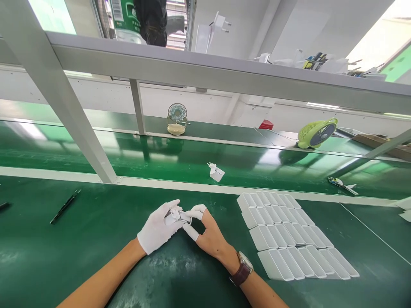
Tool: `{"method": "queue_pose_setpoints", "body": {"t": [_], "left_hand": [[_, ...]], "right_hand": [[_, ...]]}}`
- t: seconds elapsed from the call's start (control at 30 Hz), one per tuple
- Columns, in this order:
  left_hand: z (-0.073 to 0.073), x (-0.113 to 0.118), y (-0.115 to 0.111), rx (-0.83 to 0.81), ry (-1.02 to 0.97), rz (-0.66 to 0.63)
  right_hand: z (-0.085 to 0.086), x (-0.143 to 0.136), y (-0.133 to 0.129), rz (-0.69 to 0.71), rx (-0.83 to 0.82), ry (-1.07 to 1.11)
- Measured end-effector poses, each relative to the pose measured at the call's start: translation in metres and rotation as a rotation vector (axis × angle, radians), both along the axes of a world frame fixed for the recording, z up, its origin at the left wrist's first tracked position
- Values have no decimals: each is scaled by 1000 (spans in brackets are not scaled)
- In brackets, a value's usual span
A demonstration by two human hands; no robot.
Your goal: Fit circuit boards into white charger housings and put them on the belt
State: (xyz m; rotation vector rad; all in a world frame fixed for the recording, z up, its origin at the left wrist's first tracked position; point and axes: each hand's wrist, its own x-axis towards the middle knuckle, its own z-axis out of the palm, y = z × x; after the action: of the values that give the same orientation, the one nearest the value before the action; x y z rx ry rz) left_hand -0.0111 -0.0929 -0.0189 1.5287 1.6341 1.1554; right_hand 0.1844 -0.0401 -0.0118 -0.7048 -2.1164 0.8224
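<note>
Head view – both hands (180, 229) pinch charger (176, 217), bench edge well apart

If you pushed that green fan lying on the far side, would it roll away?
Probably not far: the green fan lies tilted on its round cage, so it may rock or slide. It looks like thin plastic, likely light. The glossy green bench could let it skid.

The left hand (159, 231), at lower centre of the frame, wears a full white fabric glove ending at the wrist, with the forearm bare below it. The right hand (208, 233) has only white finger cots on the thumb and forefinger fingers (198, 210). Its wrist carries a wristwatch (243, 267) with a dark brown strap and a metal case.
</note>
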Motion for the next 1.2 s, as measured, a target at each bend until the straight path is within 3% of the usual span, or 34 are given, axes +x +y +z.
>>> {"method": "queue_pose_setpoints", "body": {"t": [0.2, 0.57, 0.8, 1.07, 1.2], "left_hand": [[2, 2, -1, 11, 23, 11], [2, 2, -1, 68, 42, 0], [5, 2, -1, 42, 49, 10], [2, 2, 0, 58, 0, 3], [2, 2, -1, 77, 37, -2]], "right_hand": [[5, 1, 1, -28, 9, 35], [-7, 3, -2, -14, 157, -81], [-6, 4, 0, -24, 130, -22], [-4, 2, 0, 5, 251, -201], [-6, 6, 2, 18, 242, -191]]}}
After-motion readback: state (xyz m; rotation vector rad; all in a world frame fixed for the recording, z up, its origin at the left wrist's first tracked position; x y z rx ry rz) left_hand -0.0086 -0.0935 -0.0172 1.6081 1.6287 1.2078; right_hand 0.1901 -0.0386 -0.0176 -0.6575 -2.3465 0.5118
